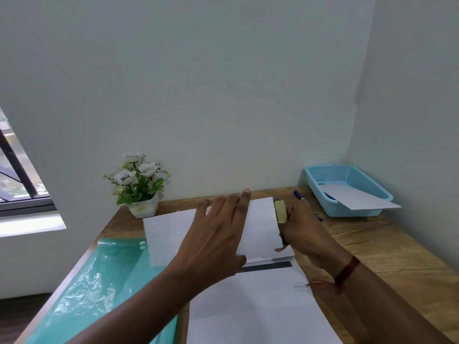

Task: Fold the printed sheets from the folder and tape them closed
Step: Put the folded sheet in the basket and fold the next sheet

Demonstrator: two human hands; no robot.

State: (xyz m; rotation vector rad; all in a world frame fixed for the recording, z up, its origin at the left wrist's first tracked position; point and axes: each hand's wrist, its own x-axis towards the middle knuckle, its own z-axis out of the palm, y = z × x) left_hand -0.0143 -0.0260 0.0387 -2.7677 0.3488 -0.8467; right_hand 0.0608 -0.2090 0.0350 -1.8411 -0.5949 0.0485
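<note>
A folded white sheet (263,227) lies on the wooden desk (387,252), on top of other white sheets (253,306). My left hand (216,234) lies flat over the folded sheet with fingers spread and straight. My right hand (303,229) grips a yellowish roll of tape (280,211) at the folded sheet's right edge, its thumb on the paper's lower right corner. A green plastic folder (99,279) lies open on the left of the desk. A dark printed bar shows on the sheet below the folded one.
A blue plastic basket (347,175) holding a white sheet stands at the back right corner. A blue pen (299,195) lies behind my right hand. A small white pot of white flowers (139,187) stands at the back left. Walls close the desk behind and right.
</note>
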